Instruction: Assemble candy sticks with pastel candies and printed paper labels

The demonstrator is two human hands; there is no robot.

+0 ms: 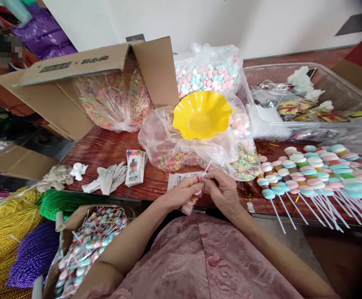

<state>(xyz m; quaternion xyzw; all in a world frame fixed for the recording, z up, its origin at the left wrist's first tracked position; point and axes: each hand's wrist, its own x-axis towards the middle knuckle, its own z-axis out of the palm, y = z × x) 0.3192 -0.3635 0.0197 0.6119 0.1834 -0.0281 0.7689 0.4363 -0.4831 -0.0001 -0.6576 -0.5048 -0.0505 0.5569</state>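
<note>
A candy skewer [191, 203] in a clear wrapper hangs head down at the table's front edge, its white stick pointing up. My left hand [184, 192] is closed round its upper part. My right hand [222, 189] pinches at the neck where the stick comes out; whether a tie sits between those fingertips is too small to tell. Under and behind my hands lies a printed card [176, 179]. To the right, several marshmallow skewers [311, 170] lie in a row, their white sticks toward me. A stack of printed cards [135, 168] stands to the left.
A yellow scalloped bowl [202, 114] rests on candy bags [181, 155]. Behind are a cardboard box [159, 68] with bagged candy rings and a clear tub [321, 124] of wrappers. White gloves [109, 177] lie left. Below, a carton holds wrapped skewers [87, 245] beside coloured cords [33, 253].
</note>
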